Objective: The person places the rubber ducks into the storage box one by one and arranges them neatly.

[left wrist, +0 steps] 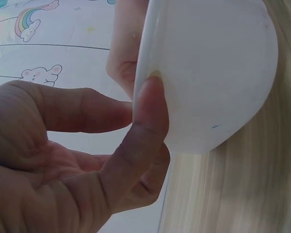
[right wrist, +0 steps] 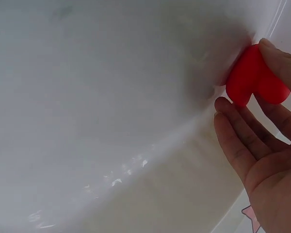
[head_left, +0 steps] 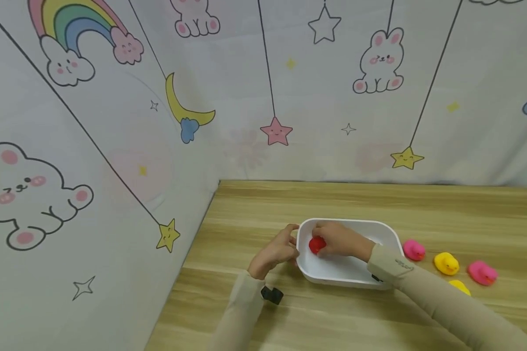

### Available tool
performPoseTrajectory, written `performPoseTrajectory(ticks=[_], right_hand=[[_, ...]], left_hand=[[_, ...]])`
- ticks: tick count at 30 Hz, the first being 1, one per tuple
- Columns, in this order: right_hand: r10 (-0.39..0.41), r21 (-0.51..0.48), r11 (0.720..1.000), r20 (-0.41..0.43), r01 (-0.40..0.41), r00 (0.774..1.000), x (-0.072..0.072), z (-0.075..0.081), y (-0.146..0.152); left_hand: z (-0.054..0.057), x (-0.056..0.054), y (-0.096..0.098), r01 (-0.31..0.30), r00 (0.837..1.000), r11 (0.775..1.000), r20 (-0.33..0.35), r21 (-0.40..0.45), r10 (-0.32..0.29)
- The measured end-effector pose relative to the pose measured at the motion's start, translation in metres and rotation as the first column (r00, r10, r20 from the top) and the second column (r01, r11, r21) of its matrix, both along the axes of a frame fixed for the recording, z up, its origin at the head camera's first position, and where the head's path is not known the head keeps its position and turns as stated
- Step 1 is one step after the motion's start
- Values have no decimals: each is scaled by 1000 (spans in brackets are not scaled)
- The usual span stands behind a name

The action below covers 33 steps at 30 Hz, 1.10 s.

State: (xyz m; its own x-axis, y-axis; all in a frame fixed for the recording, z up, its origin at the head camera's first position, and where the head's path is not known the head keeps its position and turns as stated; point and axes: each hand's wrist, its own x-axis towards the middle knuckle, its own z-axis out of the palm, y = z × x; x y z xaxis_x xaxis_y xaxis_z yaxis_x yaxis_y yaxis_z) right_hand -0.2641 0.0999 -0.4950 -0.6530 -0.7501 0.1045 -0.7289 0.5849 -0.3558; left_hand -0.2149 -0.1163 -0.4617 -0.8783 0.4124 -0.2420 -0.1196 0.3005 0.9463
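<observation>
A white plastic tub [head_left: 347, 269] stands on the wooden table. Inside its left end, my right hand [head_left: 343, 239] holds a red rubber duck [head_left: 317, 244] low in the tub. The right wrist view shows the thumb and fingers around the duck [right wrist: 254, 77], right by the tub's bottom and end wall. At the tub's left end is my left hand [head_left: 275, 251]. In the left wrist view its fingers pinch the rim, one fingertip lying against the tub's outer wall [left wrist: 213, 73].
Right of the tub sit a pink duck [head_left: 414, 250], a yellow duck [head_left: 446, 263] and another pink duck [head_left: 482, 273]. The right sleeve [head_left: 448, 297] partly covers a second yellow duck [head_left: 459, 286]. A printed cloth [head_left: 246, 161] hangs behind the table [head_left: 254, 204] and along its left side.
</observation>
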Motion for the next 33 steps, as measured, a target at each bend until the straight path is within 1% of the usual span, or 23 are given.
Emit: performPoseTrajectory(ticks=[5,8,11,14,17,18,20,22,25,28,33], right_hand=[[6,18,1000,-29,-6,1000,3,-3,2],[-4,37,999,-4,4,1000,5,-2,4],[-51,63,997,49,47,998,6,1,8],[-107,52,993,109,101,988,9,12,16],[-135,-11,990,127,138,983,15,31,30],[-148,-38,987,120,154,982,18,39,37],[-178,-87,979,81,185,981,23,55,52],[-225,-130,965,41,229,973,27,70,69],[-284,-173,944,1,280,959,32,86,92],[-312,-211,930,-19,301,950,34,92,108],[-338,-252,914,-44,317,940,38,91,126]], left_hand=[[-1,2,0,1,1000,1000,10,18,-1],[-2,3,0,4,1000,1000,8,20,-4],[-3,3,2,15,1000,1000,-1,5,-15],[-4,2,4,23,1000,1000,-2,-13,-23],[-4,0,7,29,1000,999,3,-19,-29],[-4,-1,9,34,999,999,1,-20,-34],[-3,-4,12,47,999,999,-7,-23,-48],[-3,-8,16,62,998,998,-16,-27,-62],[0,-10,19,66,998,997,-19,-28,-66],[0,-8,14,57,998,998,-13,-26,-57],[-3,-3,0,25,1000,999,-13,-28,-25]])
